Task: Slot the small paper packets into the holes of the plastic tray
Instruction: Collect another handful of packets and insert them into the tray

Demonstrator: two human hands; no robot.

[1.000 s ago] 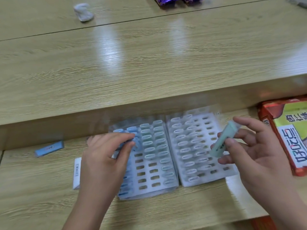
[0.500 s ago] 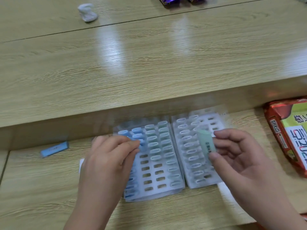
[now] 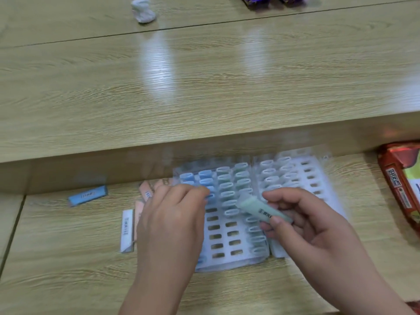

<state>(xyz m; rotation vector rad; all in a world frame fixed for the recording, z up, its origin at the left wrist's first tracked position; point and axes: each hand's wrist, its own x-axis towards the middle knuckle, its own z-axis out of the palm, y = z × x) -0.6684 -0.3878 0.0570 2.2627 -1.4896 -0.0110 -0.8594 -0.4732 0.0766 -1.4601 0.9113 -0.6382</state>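
— Pale green paper packet (image 3: pixel 263 211)?
— Pinched in right hand (image 3: pixel 313 226), tilted over white perforated plastic tray (image 3: pixel 227 235) on pale wooden worktop (image 3: pixel 68 258).
— Left hand (image 3: pixel 172 214)?
— Fingertips at slotted blue packets (image 3: pixel 205 173); cannot tell whether gripping.

The tray (image 3: pixel 226 248) is showing white, the packet (image 3: pixel 259 208) pale green with black print, the surface (image 3: pixel 204 87) light wood grain.

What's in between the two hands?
The plastic tray, with slotted packets and empty holes; the green packet held by the right hand pokes in too. Head view.
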